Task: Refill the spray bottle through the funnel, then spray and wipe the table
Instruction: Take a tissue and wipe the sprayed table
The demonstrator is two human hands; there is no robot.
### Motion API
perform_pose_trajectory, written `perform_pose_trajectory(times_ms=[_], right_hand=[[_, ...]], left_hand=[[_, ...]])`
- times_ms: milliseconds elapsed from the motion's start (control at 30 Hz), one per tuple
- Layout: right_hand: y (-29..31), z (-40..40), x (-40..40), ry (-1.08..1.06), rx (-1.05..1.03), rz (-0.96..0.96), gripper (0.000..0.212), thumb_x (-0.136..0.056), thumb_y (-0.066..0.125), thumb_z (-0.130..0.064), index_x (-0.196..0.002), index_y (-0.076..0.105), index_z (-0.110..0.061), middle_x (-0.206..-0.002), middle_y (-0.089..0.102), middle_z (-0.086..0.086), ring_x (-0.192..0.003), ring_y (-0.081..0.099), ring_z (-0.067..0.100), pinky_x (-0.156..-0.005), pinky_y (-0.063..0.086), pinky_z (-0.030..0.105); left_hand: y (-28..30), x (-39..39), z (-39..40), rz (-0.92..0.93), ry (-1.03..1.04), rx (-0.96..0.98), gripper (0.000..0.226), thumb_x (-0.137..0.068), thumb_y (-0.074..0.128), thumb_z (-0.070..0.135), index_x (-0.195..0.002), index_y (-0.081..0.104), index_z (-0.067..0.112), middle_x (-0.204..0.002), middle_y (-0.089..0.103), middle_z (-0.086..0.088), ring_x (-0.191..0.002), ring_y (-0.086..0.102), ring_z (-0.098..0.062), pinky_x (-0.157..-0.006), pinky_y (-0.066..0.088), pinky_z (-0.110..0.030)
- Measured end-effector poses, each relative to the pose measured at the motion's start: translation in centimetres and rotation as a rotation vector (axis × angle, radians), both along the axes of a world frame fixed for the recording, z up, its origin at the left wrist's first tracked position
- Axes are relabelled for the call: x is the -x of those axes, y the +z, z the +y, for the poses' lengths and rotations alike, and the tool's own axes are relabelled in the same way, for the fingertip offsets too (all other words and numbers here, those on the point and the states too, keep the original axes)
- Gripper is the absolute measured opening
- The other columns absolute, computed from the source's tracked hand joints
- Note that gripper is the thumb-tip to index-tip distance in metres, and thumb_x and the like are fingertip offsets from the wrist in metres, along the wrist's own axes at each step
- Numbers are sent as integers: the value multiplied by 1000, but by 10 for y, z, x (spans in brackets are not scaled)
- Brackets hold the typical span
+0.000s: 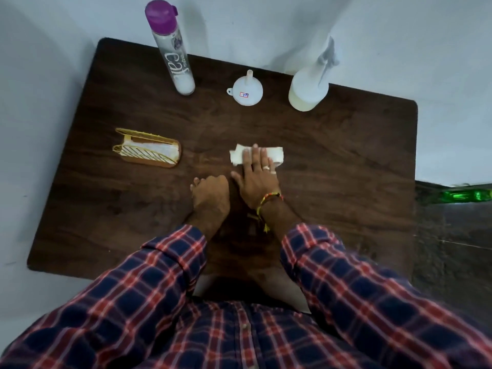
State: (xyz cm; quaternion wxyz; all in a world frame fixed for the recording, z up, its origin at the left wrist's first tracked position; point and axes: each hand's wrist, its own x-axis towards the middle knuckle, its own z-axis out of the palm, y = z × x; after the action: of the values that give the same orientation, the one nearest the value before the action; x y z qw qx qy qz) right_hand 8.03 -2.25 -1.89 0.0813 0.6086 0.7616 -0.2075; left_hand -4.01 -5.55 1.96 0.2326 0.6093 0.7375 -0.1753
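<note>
My right hand (257, 177) lies flat with straight fingers pressing a folded white tissue (237, 155) onto the dark wooden table (346, 169). My left hand (211, 193) rests on the table just left of it, fingers loosely curled and holding nothing. At the back right stands the white spray bottle (308, 86) with its trigger head on. The white funnel (248, 89) sits upside down at the back middle, spout up. A clear water bottle (174, 54) with a purple cap stands at the back left.
A gold wire tissue holder (149, 149) with white tissues lies on the table's left side. White walls close in behind and to the left of the table. A dark floor and a green object (466, 195) lie beyond the right edge.
</note>
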Motion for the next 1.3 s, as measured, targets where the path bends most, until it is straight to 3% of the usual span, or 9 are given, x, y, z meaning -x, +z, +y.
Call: perform_pose_trajectory(times_ms=[100,200,300,433,533,667,867,1067,1300], right_hand=[[-3,-3,-36,-84,-61,-27,70,-101,30,-50,-154,14,-7,-160,10,24,-149,10,41,-119,10,53],[-2,38,-76,-360,-75,-94,68,-102,28,-48,-153,17,-5,-160,12,26,-148,13,42,-119,12,54],[3,53,-81,-243,-46,-116,68,-102,27,-47,-153,14,-4,-160,10,27,-147,12,44,-119,12,54],[2,-19,-47,26,-4,-17,71,-101,31,-49,-154,13,-6,-160,7,25,-149,5,43,-121,8,52],[0,-59,-66,-101,-30,-41,70,-101,33,-48,-154,16,-5,-159,11,26,-148,9,43,-120,11,53],[3,-24,-94,-397,0,-116,69,-102,28,-47,-155,8,-7,-161,4,22,-149,6,40,-121,8,52],[2,-106,-49,67,8,-25,70,-100,32,-50,-155,14,-10,-161,10,20,-149,7,40,-121,7,51],[6,-90,-88,-429,6,-118,67,-102,29,-47,-154,14,-8,-161,11,21,-148,11,40,-119,11,52],[4,-196,-37,-74,45,0,70,-100,32,-51,-155,12,-12,-162,7,17,-150,4,37,-121,5,48]], left_hand=[[-5,-13,7,-110,-129,-58,55,-95,46,11,-149,32,11,-157,28,-12,-144,23,-36,-116,25,-48],[-11,-27,8,-142,-207,50,65,-98,46,11,-154,13,5,-162,11,-17,-148,10,-37,-118,21,-46],[-12,-28,13,-106,-203,86,62,-99,45,11,-154,15,5,-162,11,-17,-148,12,-37,-115,27,-46],[-14,-27,9,-127,-183,25,58,-99,44,15,-152,21,6,-160,17,-16,-148,15,-36,-111,33,-47],[-18,-26,3,-98,-203,9,61,-99,44,15,-153,17,7,-161,14,-15,-148,13,-36,-112,32,-46],[-23,-22,5,-98,-235,28,64,-98,44,12,-154,14,7,-162,10,-14,-149,10,-36,-112,31,-46],[-28,-9,-4,-216,-266,-4,63,-100,40,13,-155,9,9,-164,4,-11,-150,1,-33,-117,22,-44],[-29,7,-38,-245,-299,-52,59,-100,39,13,-155,15,11,-163,12,-10,-150,10,-30,-120,17,-41],[-27,-13,-91,-286,-414,-86,62,-101,40,19,-155,11,9,-163,11,-12,-150,8,-30,-121,7,-43]])
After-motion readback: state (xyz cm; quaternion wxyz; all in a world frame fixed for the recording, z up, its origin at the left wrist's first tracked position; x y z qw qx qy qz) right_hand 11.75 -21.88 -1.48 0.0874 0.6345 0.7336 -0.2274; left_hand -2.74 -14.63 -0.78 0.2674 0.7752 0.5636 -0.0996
